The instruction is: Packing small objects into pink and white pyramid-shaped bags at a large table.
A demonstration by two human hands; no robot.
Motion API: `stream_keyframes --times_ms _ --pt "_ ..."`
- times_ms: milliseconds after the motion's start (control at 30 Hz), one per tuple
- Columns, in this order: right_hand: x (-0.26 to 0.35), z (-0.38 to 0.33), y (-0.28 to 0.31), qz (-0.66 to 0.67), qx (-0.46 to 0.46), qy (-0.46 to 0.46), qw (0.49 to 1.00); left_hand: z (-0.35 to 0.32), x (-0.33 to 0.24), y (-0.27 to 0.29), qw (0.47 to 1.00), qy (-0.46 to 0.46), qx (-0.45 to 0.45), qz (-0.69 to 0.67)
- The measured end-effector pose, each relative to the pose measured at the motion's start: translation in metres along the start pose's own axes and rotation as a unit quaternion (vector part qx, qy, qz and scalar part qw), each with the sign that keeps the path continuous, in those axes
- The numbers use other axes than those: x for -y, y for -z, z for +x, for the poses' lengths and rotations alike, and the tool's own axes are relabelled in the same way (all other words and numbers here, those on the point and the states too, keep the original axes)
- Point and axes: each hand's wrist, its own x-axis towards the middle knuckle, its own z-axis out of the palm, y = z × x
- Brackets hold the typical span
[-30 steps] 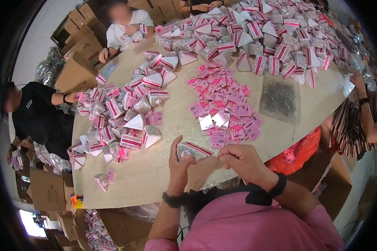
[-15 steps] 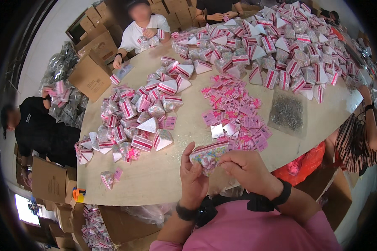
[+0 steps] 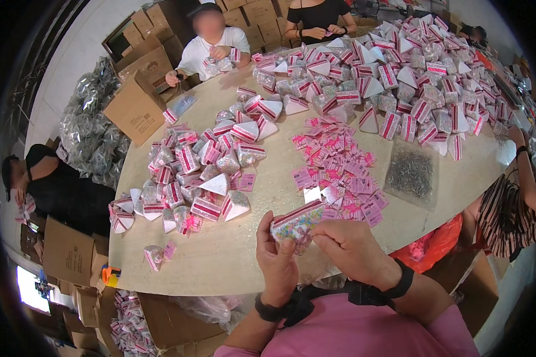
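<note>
Above the near edge of the table, my left hand [image 3: 277, 257] is closed round a cake-slice-shaped toy [image 3: 296, 224] with pink and cream layers and pastel sprinkles. My right hand [image 3: 356, 249] is pinched against the slice's right end; whatever is between its fingertips is hidden. Just beyond lies a heap of pink printed cards [image 3: 333, 160], with small white cards at its near edge. To its right is a clear bag of small metal pins [image 3: 409, 172]. Left of my hands, wrapped cake slices [image 3: 205, 208] form a pile.
A larger heap of wrapped slices [image 3: 393, 77] covers the far right of the table [image 3: 220, 256]. Several people sit or stand around it. Cardboard boxes [image 3: 136, 108] and silvery plastic bags [image 3: 92, 128] are on the left. An orange tape dispenser [image 3: 110, 276] is at the left edge.
The slice has tipped in my left hand, showing more of its layered side. My right hand stays at its right end. The person at the left has brought a hand with slices towards themselves.
</note>
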Motion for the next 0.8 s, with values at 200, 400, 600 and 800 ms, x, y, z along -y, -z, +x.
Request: stream_keyframes --times_ms 200,400,600,800 --pt "-0.0052 0.0006 -0.0012 -0.008 -0.002 0.017 1.000 -0.0009 -0.0011 -0.0040 1.000 -0.012 -0.012 0.007" --pt "-0.0038 0.0016 0.0000 -0.016 0.006 -0.001 1.000 -0.0011 -0.0016 -0.0040 0.999 -0.005 -0.019 0.025" --pt "-0.0061 0.0018 0.0007 -0.018 0.013 -0.005 1.000 -0.0012 -0.0026 -0.0054 0.996 -0.042 -0.017 0.076" --pt "-0.0090 0.0024 0.0016 -0.045 0.019 -0.008 0.999 0.0003 0.0010 -0.0008 0.991 -0.047 -0.012 0.124"
